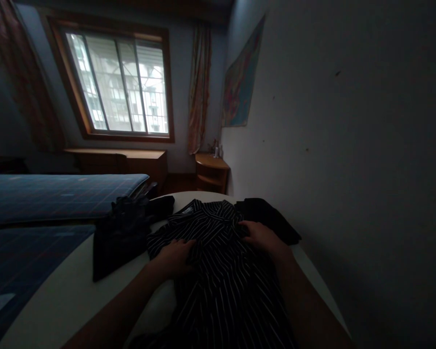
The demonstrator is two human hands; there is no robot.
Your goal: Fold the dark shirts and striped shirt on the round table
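Observation:
A dark shirt with thin white stripes [218, 276] lies spread on a white table [58, 300] in front of me. My left hand [176, 254] rests on the shirt's left side, its fingers curled into the cloth near the sleeve. On the right side, near the collar, my right hand [259, 235] presses down with fingers bent on the fabric. Both forearms reach in from the bottom of the view. The room is dim and fine detail of the fingers is hard to make out.
A dark crumpled garment [121, 232] lies left of the shirt and another black cloth [267, 218] at its far right. A bed with a blue checked cover [54, 194] stands left. A wall runs along the right. A window [119, 82] and wooden furniture [210, 172] are beyond.

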